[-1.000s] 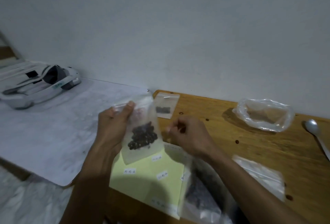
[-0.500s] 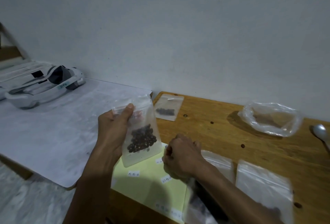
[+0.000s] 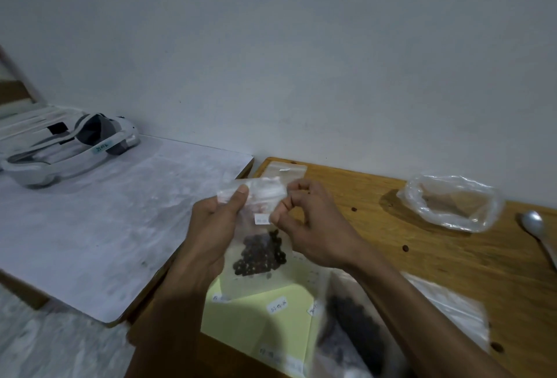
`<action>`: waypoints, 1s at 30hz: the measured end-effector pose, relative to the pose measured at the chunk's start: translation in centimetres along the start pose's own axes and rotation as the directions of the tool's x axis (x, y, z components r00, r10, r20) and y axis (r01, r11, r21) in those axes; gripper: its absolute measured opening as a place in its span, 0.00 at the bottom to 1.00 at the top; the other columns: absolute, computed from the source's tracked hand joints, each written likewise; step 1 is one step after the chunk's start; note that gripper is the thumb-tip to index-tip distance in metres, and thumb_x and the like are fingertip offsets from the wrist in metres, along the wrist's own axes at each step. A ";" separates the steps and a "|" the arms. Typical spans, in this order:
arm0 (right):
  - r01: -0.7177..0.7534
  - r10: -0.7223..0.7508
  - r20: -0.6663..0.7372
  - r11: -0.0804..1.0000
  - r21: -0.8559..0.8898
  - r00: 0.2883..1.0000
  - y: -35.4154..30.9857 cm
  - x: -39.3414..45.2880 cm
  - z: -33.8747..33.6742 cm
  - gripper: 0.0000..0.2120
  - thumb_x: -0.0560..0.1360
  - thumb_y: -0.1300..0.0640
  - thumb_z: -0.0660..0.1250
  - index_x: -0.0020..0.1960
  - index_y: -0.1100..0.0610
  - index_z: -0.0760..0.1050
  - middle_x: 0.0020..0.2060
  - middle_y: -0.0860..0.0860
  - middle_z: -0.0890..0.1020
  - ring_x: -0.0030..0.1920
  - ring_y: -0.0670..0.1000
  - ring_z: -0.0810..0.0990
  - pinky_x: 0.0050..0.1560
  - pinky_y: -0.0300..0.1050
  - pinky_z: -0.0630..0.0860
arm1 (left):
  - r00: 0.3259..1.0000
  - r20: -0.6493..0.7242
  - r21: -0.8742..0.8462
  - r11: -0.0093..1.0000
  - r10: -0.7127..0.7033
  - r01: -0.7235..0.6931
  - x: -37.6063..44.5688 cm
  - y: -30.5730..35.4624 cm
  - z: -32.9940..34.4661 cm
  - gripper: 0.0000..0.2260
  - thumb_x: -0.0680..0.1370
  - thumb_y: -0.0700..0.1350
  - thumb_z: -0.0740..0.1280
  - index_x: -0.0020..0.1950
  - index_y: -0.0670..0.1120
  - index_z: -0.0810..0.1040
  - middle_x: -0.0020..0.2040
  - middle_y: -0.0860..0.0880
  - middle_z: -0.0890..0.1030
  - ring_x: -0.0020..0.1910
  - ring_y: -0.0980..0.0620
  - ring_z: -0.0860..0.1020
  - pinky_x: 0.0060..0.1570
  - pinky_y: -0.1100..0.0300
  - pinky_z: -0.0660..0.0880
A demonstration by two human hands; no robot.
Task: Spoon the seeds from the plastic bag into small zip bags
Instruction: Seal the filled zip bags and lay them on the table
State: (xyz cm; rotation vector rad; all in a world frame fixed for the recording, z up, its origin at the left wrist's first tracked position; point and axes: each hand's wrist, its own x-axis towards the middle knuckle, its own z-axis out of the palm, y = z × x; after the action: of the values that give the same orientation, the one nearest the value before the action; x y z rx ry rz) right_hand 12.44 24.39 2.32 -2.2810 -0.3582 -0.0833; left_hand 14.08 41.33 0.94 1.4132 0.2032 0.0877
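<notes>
My left hand point(image 3: 211, 233) holds a small clear zip bag point(image 3: 256, 275) upright by its left edge, thumb across the top strip; dark seeds point(image 3: 260, 254) fill its lower half. My right hand point(image 3: 313, 227) pinches a small white label point(image 3: 261, 219) against the bag's front. A larger plastic bag of dark seeds point(image 3: 352, 329) lies below my right forearm. A metal spoon point(image 3: 535, 227) lies at the right edge of the wooden table point(image 3: 422, 257). An open clear plastic bag point(image 3: 452, 201) sits near the wall.
A yellow sheet with small white labels point(image 3: 265, 317) lies under the hands. Another small zip bag point(image 3: 283, 169) lies near the wall. Empty zip bags point(image 3: 458, 314) lie at the right. A white board point(image 3: 90, 212) with a white headset point(image 3: 69, 148) is at the left.
My right hand went down to the yellow sheet, then rose with a white label to the bag's front. The left hand kept holding the bag.
</notes>
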 end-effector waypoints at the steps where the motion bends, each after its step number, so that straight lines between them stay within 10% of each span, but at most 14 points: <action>1: -0.013 0.012 -0.016 0.999 -0.050 1.000 0.0 0.3 0.1 0.06 0.78 0.48 0.67 0.45 0.47 0.78 0.68 0.45 0.65 0.70 0.47 0.60 0.68 0.50 0.63 | 0.999 0.033 0.001 1.000 -0.003 0.003 -0.2 -0.2 0.3 0.12 0.81 0.46 0.69 0.50 0.39 0.86 0.47 0.38 0.87 0.49 0.37 0.86 0.58 0.34 0.79; 11: -0.089 0.064 -0.149 0.982 -0.166 0.987 0.7 0.5 0.9 0.05 0.79 0.49 0.66 0.48 0.50 0.78 0.73 0.47 0.63 0.73 0.50 0.58 0.66 0.51 0.64 | 0.985 0.168 0.031 0.999 0.035 -0.040 -0.8 -0.6 1.0 0.15 0.68 0.35 0.77 0.55 0.38 0.85 0.49 0.38 0.87 0.50 0.36 0.85 0.57 0.33 0.78; 17: -0.102 0.118 -0.321 0.993 0.066 0.940 1.1 0.3 1.9 0.09 0.73 0.47 0.74 0.48 0.47 0.75 0.57 0.42 0.70 0.61 0.43 0.65 0.49 0.29 0.63 | 0.987 0.122 0.075 0.991 0.102 -0.112 -1.0 -0.6 0.8 0.13 0.69 0.33 0.76 0.53 0.38 0.85 0.46 0.40 0.88 0.47 0.39 0.87 0.54 0.37 0.81; 30: -0.160 0.362 -0.280 0.819 0.551 0.889 5.2 1.7 0.0 0.11 0.74 0.63 0.74 0.53 0.50 0.80 0.48 0.50 0.82 0.35 0.50 0.82 0.34 0.43 0.80 | 0.985 0.107 0.219 0.964 0.132 -0.153 4.2 -0.1 5.6 0.20 0.66 0.33 0.81 0.53 0.45 0.80 0.44 0.48 0.87 0.38 0.53 0.86 0.34 0.62 0.80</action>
State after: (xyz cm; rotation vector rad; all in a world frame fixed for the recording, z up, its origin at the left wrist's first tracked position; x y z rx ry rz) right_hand 15.58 21.48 -1.06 -1.7050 0.1395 -0.2447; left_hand 19.31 36.67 1.29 1.6553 0.0350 0.1214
